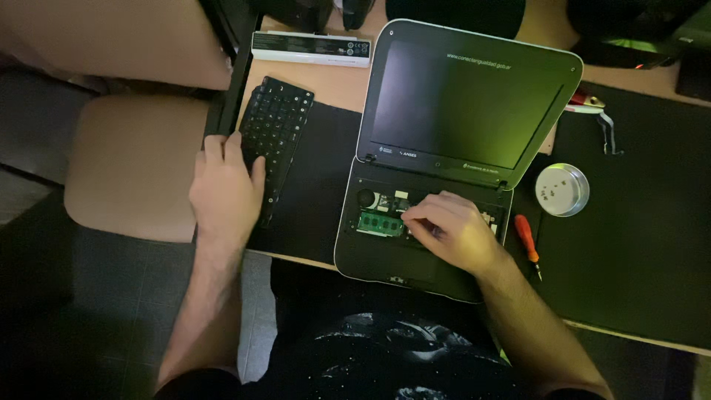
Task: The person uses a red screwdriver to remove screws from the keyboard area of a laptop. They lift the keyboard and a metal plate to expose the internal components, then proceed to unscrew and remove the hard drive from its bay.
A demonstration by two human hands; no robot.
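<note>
Opened laptop (422,222) sits centre on the desk (337,92), with the right hand (452,230) inside its exposed base, beside the memory module (380,224). Detached keyboard (274,133) lies left of the laptop under the left hand (224,189); battery pack (311,46) lies behind it. Screwdriver (527,241) and round tin (561,190) lie right of the laptop.

Dim scene, greenish cast; light falls from upper left, frame corners sink into black, mild softness, faint screen (459,96) sheen.
</note>
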